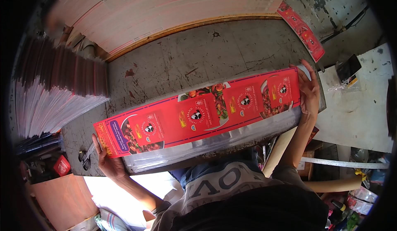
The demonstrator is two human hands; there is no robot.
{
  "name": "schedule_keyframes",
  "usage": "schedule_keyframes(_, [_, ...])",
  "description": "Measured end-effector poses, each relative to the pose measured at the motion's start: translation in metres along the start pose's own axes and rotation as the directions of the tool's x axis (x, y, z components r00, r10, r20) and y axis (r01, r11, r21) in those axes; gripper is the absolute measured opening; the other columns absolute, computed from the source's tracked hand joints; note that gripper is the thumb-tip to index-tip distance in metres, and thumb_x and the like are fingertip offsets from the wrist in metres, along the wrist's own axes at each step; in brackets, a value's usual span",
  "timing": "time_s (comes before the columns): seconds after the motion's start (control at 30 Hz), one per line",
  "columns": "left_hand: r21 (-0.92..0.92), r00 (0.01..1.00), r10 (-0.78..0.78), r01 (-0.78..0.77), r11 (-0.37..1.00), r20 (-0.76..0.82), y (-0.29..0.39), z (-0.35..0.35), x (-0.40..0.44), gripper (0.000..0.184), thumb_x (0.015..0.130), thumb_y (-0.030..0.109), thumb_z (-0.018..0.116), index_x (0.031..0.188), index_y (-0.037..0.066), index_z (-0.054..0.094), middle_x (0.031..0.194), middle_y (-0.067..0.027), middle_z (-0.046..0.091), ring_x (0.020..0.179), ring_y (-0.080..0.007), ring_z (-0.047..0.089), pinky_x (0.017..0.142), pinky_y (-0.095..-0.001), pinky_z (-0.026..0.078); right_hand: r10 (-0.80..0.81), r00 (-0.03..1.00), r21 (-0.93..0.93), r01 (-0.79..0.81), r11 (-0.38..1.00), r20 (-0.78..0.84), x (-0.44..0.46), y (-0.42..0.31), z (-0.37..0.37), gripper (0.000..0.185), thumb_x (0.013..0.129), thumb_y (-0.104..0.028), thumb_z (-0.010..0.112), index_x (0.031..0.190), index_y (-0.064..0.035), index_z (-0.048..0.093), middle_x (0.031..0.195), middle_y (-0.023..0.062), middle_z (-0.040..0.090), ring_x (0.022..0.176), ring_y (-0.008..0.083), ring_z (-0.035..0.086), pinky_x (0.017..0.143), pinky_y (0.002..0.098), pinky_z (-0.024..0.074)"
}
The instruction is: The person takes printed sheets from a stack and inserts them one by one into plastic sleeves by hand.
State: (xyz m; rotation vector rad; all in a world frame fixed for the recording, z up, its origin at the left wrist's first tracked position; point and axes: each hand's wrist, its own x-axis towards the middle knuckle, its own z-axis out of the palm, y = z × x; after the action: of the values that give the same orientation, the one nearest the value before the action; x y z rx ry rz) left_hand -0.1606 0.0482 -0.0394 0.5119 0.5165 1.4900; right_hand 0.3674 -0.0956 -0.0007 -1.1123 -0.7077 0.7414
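Observation:
A long red printed strip (171, 125) with panda logos and food pictures lies slantwise across a plastic-wrapped flat bundle (144, 160) at the near edge of the grey worktable (161, 65). At the strip's left end, my left hand (109, 162) rests against the edge, fingers apart and thumb up. My right hand (309, 92) has its fingers curled round the right end of the strip, with a pale curved thing near the fingertips.
A tall stack of sheets (62, 86) stands at the left, with scissors (86, 158) nearer me. Large pale boards (173, 3) rise behind the table. Another red strip (304, 32) lies at the back right. A pale panel (355, 107) extends at the right.

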Motion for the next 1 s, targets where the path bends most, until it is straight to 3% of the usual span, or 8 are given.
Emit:
schedule_keyframes(0.3, [-0.016, 1.000, -0.013, 0.014, 1.000, 0.008, 0.001, -0.002, 0.001, 0.065, 0.077, -0.011, 0.038, 0.138, 0.002, 0.020, 0.136, -0.0220, 0.031, 0.122, -0.0342, 0.039, 0.099, -0.0485, 0.038, -0.016, 1.000, -0.005, 0.016, 1.000, 0.027, 0.001, 0.004, -0.008, 0.072, 0.060, 0.018, 0.039, 0.130, 0.0046, 0.029, 0.121, 0.0267, 0.045, 0.114, 0.0294, 0.048, 0.094, 0.0328, 0.0442])
schedule_keyframes(0.83, [-0.013, 1.000, -0.014, 0.014, 1.000, 0.005, 0.000, 0.000, 0.001, 0.064, 0.077, -0.011, 0.037, 0.138, 0.001, 0.021, 0.137, -0.0215, 0.031, 0.123, -0.0342, 0.038, 0.100, -0.0489, 0.037, -0.003, 0.997, -0.008, 0.003, 1.000, -0.081, 0.002, 0.006, -0.009, 0.065, 0.056, 0.016, 0.035, 0.120, 0.0063, 0.035, 0.116, 0.0225, 0.049, 0.107, 0.0259, 0.053, 0.087, 0.0288, 0.0484])
schedule_keyframes(0.93, [-0.033, 1.000, -0.012, 0.012, 0.999, 0.009, 0.000, 0.002, 0.000, 0.064, 0.077, -0.011, 0.037, 0.137, 0.001, 0.021, 0.136, -0.0222, 0.031, 0.122, -0.0345, 0.038, 0.100, -0.0494, 0.037, -0.004, 0.998, -0.017, 0.003, 1.000, -0.064, 0.002, 0.006, -0.007, 0.063, 0.057, 0.016, 0.035, 0.119, 0.0066, 0.036, 0.115, 0.0217, 0.049, 0.107, 0.0260, 0.053, 0.087, 0.0297, 0.0483])
schedule_keyframes(1.0, [0.011, 0.998, 0.000, 0.001, 1.000, -0.057, -0.001, 0.006, 0.000, 0.064, 0.076, -0.010, 0.038, 0.138, 0.001, 0.022, 0.136, -0.0229, 0.031, 0.121, -0.0346, 0.040, 0.100, -0.0494, 0.037, -0.118, 0.965, -0.078, 0.102, 0.992, -0.234, 0.004, 0.010, -0.003, 0.047, 0.070, 0.015, 0.041, 0.116, 0.0070, 0.041, 0.113, 0.0207, 0.052, 0.108, 0.0256, 0.052, 0.087, 0.0308, 0.0482])
